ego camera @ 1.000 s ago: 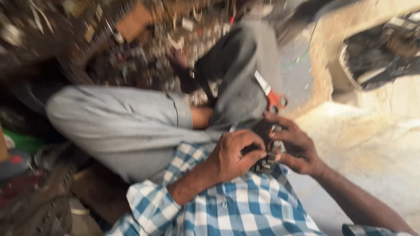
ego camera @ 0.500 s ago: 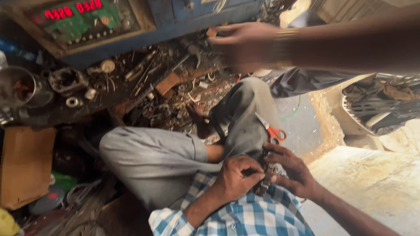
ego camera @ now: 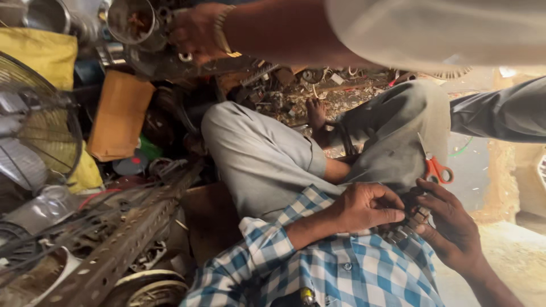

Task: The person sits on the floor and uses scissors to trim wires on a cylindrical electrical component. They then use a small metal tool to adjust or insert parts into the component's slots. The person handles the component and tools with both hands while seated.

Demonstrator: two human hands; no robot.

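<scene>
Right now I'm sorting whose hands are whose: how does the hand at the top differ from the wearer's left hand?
The top hand belongs to another person, reaches in from the right over the metal clutter and wears a bracelet; the left hand sits low over the lap and has a checked sleeve. The top hand grips a dark part by a metal can; the left hand pinches a small metal part. Both are bare.
</scene>
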